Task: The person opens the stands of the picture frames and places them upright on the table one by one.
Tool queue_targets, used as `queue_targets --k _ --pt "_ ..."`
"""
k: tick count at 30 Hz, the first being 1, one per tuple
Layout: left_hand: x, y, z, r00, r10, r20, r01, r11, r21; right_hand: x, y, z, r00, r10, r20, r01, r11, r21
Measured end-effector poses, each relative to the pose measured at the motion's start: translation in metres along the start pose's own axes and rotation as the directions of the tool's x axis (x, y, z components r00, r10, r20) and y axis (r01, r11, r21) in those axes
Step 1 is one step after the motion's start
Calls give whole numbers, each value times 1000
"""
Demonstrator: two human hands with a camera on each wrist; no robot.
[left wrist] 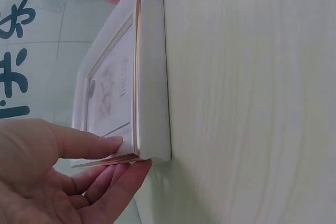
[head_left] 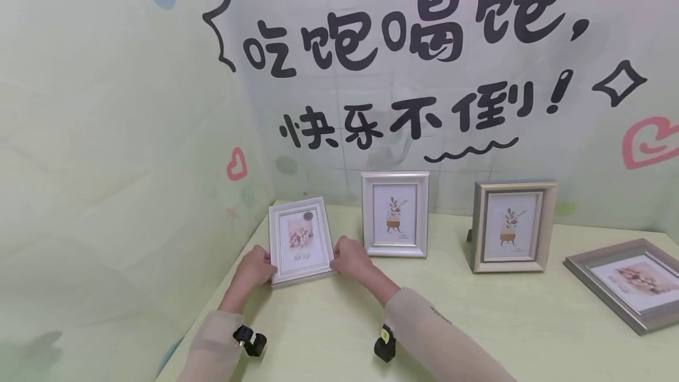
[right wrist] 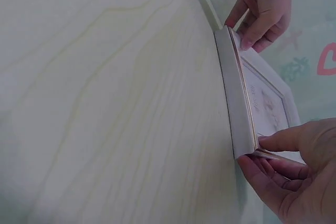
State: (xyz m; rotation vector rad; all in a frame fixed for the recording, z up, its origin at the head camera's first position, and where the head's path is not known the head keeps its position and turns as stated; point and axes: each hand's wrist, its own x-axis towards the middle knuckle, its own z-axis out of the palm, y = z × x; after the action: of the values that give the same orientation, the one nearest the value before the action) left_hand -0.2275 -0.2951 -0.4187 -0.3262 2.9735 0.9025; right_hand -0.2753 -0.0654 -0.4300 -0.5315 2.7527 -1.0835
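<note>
My left grip (head_left: 253,267), a bare hand, pinches the lower left corner of a white picture frame (head_left: 301,240), thumb on the front and fingers at the side. My right grip (head_left: 352,256) pinches the lower right corner the same way — both narrow, both holding. The frame sits near the left wall (head_left: 159,181), its pink picture turned toward me and a dark round mark at that picture's upper right. I cannot tell whether its lower edge touches the worktop (head_left: 318,335) or just clears it. Pale sleeves (head_left: 445,335) cover the forearms, a black device (head_left: 385,343) at each wrist. To the right, a silver frame (head_left: 395,215) and then a gold frame (head_left: 513,226) stand upright, each showing a potted plant. Farther right, a grey frame (head_left: 631,282) lies face up — cropped by the view's edge. Behind them, black lettering (head_left: 440,22) spans the back wall (head_left: 313,105).
</note>
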Motion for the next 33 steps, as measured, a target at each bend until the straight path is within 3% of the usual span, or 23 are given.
queue_targets --k 11,20,27,33 --pt "2 10 5 994 45 -102 -48 999 -25 -13 -1 -8 1000 -9 -24 10 999 38" --pt "7 11 17 981 109 -161 -127 987 -102 -16 11 -15 998 -51 -48 50 998 -24" --pt "8 2 16 981 155 -113 -172 970 -172 -26 16 -23 984 -178 -17 175 977 -122" --pt "12 -3 15 987 149 -59 -158 964 -214 -34 23 -35 953 -298 50 301 951 -69"
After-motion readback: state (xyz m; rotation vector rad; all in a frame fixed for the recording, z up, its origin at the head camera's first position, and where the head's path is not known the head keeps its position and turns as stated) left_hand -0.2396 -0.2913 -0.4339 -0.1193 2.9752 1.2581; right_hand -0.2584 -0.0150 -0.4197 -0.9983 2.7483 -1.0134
